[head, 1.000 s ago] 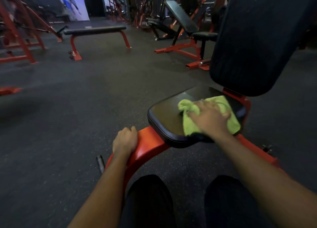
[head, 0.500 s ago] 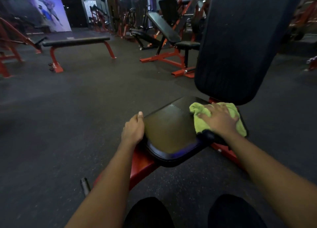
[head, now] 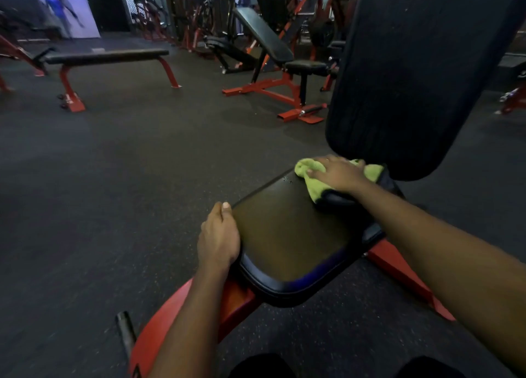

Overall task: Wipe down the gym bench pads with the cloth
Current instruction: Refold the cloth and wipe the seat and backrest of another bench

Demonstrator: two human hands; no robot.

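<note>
Right hand [head: 337, 175] lay flat, fingers spread and relaxed, pressing the green cloth [head: 306, 167] onto the far right corner of the seat pad [head: 284, 235]. Left hand [head: 219, 235] gripped the pad's left edge, thumb along the top; its fingers curled down over the side and out of sight.

The cloth was bunched, its long axis running left to right along the pad's far edge. Its middle was hidden under the palm, a rumpled end stuck out to the left, and a flap reached toward the near side beneath the wrist. Its right end met the bottom of the upright back pad [head: 412, 78], and whether it tucked into the gap there could not be made out.

Most of the glossy black surface, from the cloth to the rounded near edge, lay bare. The right forearm crossed its right edge and hid it. The red frame [head: 236, 300] showed below the near edge, cut off at the bottom by dark-clad knees.

Open rubber floor [head: 113, 178] spread left and far, with a flat bench [head: 108, 57] and an incline bench [head: 267, 36] well apart; machines behind them were too dim to tell.
</note>
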